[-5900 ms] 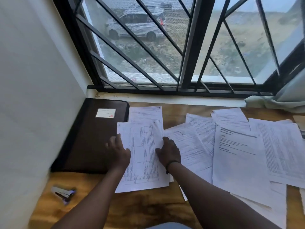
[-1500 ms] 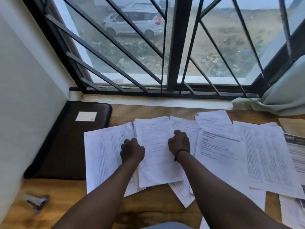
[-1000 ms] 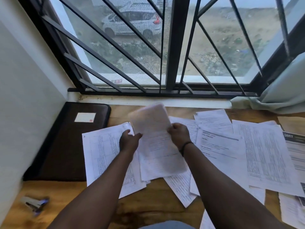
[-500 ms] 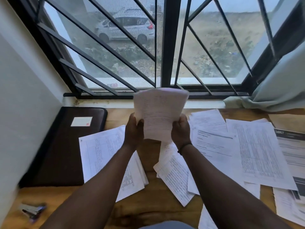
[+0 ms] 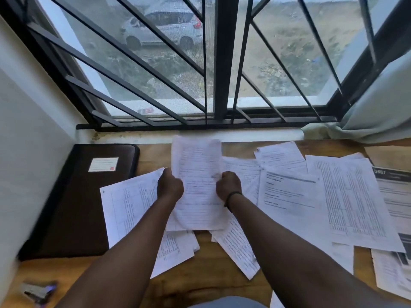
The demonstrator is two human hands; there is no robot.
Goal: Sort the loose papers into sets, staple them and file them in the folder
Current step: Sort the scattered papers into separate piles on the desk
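I see a wooden table [image 5: 200, 283]; a dark folder [image 5: 75, 203] lies at its far left; a stapler [image 5: 37, 291] sits near left; loose papers [image 5: 347, 196] overlap across the middle and right.

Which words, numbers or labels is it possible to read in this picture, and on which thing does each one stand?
"5667", uncertain because blurred: on the dark header of the printed form at the right edge.
Label on the dark folder: ruled lines and a red mark, no readable words.
Held papers and the loose sheets: print too small and blurred.
Stapler: nothing readable.
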